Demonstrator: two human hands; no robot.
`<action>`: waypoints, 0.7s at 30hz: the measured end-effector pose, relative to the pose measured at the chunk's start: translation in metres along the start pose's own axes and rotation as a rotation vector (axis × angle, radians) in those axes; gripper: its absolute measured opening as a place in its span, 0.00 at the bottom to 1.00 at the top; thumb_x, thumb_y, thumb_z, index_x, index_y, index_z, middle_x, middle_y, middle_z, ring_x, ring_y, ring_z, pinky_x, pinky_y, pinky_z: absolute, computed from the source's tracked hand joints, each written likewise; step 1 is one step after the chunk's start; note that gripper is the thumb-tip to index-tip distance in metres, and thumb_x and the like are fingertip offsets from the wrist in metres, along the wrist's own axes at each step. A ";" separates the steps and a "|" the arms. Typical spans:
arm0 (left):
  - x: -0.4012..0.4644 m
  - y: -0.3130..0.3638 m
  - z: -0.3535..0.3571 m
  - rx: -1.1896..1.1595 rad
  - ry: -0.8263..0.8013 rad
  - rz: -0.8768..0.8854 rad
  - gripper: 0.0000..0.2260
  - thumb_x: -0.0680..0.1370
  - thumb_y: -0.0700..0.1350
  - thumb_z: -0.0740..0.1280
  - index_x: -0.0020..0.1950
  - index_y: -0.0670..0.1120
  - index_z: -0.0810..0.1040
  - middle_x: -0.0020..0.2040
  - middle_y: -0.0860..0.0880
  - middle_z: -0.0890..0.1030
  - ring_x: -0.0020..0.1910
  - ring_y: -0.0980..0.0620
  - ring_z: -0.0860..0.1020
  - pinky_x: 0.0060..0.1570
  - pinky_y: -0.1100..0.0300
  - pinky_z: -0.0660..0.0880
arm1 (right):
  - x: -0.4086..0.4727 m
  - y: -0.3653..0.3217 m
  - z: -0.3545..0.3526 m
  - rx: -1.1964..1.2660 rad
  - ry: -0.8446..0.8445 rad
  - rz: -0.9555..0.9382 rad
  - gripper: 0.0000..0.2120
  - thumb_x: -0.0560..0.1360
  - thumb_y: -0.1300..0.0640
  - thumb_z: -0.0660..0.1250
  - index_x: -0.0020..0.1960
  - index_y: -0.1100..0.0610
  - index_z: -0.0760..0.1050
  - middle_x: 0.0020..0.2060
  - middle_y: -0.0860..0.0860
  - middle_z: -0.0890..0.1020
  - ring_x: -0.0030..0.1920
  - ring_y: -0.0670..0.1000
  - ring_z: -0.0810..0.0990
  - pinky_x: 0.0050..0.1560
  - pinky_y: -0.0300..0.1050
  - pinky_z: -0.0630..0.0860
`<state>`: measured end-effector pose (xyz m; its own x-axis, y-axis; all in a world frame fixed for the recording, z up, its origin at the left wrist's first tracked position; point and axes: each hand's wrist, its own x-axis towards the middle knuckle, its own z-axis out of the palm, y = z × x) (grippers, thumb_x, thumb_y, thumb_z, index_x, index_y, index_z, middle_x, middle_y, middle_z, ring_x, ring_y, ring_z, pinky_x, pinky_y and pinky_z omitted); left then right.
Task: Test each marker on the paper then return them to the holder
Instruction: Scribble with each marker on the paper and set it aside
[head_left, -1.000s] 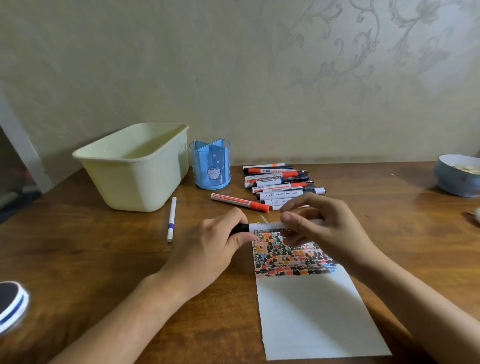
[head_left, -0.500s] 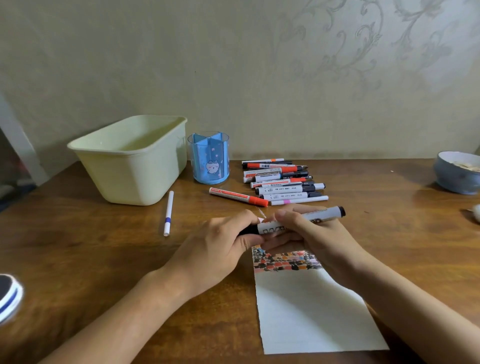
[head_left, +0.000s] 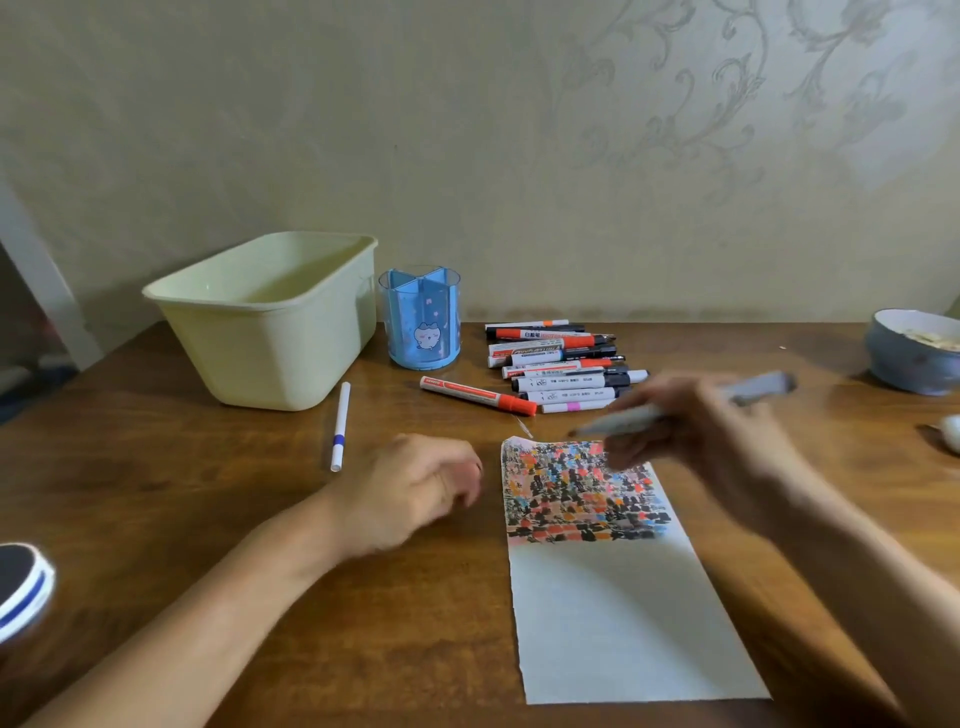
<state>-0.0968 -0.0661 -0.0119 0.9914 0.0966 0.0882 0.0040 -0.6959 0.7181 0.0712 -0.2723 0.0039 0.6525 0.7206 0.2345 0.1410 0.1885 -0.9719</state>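
A brown wooden table (head_left: 156, 509) meets a pale wall (head_left: 467, 130) with faint, perhaps floral, scrollwork.

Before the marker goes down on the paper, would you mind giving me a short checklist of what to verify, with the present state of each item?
1. Marker in grip: ok, the right hand holds it by the barrel.
2. Cap off: cannot tell, the marker is blurred; the left hand is curled, and a cap inside is not visible.
3. Tip over the paper: ok, it points at the top edge.
4. Free space for a test mark: ok, the lower half is blank.
5. Paper held steady: not ok, the left hand lies beside it, not on it.
6. Holder ready for the return: ok, upright, no markers showing inside.
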 end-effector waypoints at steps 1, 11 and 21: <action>0.000 -0.004 -0.004 -0.038 0.074 -0.001 0.13 0.82 0.53 0.58 0.45 0.50 0.77 0.28 0.58 0.74 0.30 0.59 0.70 0.35 0.56 0.69 | 0.002 -0.003 -0.009 0.038 0.072 -0.009 0.16 0.78 0.62 0.60 0.41 0.62 0.85 0.35 0.64 0.84 0.34 0.60 0.85 0.37 0.48 0.83; 0.003 0.004 0.017 0.327 0.139 -0.022 0.05 0.82 0.51 0.55 0.48 0.56 0.69 0.48 0.58 0.71 0.48 0.59 0.73 0.45 0.59 0.74 | 0.006 0.014 -0.010 -0.080 0.041 0.166 0.22 0.71 0.46 0.70 0.54 0.64 0.82 0.45 0.62 0.86 0.47 0.61 0.87 0.50 0.53 0.84; 0.001 0.005 0.023 0.516 -0.076 -0.075 0.37 0.66 0.79 0.59 0.71 0.64 0.58 0.57 0.62 0.62 0.62 0.61 0.67 0.57 0.61 0.68 | -0.002 0.002 -0.016 -0.249 0.107 0.168 0.05 0.76 0.61 0.73 0.50 0.61 0.82 0.39 0.57 0.85 0.39 0.52 0.85 0.40 0.43 0.82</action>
<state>-0.0927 -0.0858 -0.0238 0.9926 0.1208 -0.0145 0.1199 -0.9509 0.2853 0.0818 -0.2839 0.0015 0.7550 0.6508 0.0798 0.1943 -0.1059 -0.9752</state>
